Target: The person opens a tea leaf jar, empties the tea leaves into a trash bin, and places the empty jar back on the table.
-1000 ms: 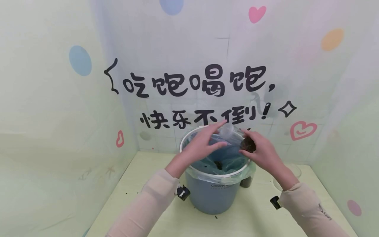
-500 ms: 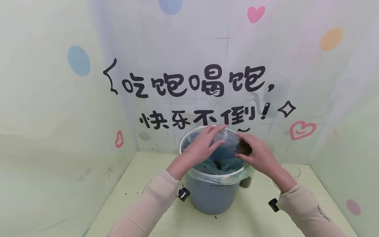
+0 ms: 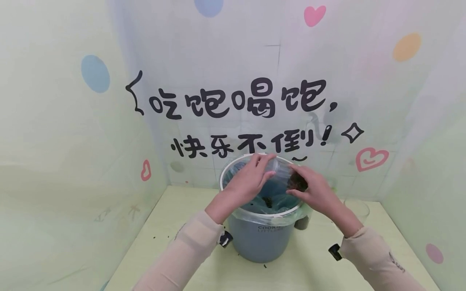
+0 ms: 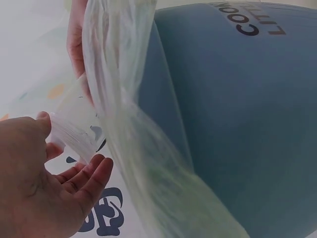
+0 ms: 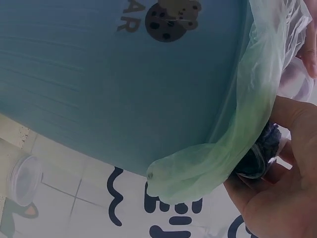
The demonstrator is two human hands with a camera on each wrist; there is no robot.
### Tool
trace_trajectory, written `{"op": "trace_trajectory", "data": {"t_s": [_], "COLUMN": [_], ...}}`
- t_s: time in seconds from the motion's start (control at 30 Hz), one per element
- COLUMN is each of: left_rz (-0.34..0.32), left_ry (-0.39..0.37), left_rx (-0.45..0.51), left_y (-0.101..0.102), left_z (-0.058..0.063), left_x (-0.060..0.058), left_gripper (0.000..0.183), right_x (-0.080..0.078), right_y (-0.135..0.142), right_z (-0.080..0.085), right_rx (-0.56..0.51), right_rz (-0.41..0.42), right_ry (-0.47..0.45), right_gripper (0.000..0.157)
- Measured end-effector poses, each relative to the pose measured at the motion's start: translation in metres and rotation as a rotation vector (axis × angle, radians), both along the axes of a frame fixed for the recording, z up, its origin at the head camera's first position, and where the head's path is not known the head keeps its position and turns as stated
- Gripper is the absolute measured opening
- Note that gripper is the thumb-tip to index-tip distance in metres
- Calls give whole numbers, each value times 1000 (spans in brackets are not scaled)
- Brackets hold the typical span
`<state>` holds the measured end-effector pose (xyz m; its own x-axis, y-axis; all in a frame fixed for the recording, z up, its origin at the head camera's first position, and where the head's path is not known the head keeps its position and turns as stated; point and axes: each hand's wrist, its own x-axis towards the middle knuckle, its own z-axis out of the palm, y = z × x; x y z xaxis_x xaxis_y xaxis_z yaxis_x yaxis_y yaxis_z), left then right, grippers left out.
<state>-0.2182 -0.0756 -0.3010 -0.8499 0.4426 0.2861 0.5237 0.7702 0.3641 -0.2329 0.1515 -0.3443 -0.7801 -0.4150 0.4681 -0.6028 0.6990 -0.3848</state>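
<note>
Over the mouth of a blue trash bin [image 3: 262,244] lies a clear plastic jar [image 3: 282,171], tilted sideways, with dark loose stuff [image 3: 297,182] at its right end. My right hand [image 3: 316,190] grips that dark end, fingers and thumb round it. At the jar's other end, my left hand [image 3: 245,180] curls its thumb and fingers about the clear, ridged part [image 4: 74,139]. A pale green bag [image 3: 282,216] lines the bin and folds over its white rim. A dark clump [image 3: 268,202] sits on the bag inside.
Behind the bin's right side stands a container with dark contents [image 3: 302,223]. Farther right is a clear round container [image 3: 358,210], partly behind the right forearm. Dark crumbs [image 3: 265,266] dot the pale table [image 3: 204,262]. Printed walls enclose the back and sides.
Both hands and the jar have sunk lower toward the bin and shifted slightly left. The left fingers have drawn in closer round the jar's clear end.
</note>
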Motion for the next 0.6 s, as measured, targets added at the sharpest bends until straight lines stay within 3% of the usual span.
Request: {"op": "trace_trajectory", "data": {"t_s": [0.47,0.6], "left_rz": [29,52], "left_ry": [-8,-48], "left_rx": [-27,5], "left_y": [3,5], "left_z": [-6,-7], "left_x": [-5,-7], "left_gripper": [52,52], "right_x": [-2,-1], "right_y": [0,-1], "right_z": [-4,-4], "right_rx": [-1,1], "right_rz": [11,-6], "right_ry": [24,29], "right_gripper": [69,69]}}
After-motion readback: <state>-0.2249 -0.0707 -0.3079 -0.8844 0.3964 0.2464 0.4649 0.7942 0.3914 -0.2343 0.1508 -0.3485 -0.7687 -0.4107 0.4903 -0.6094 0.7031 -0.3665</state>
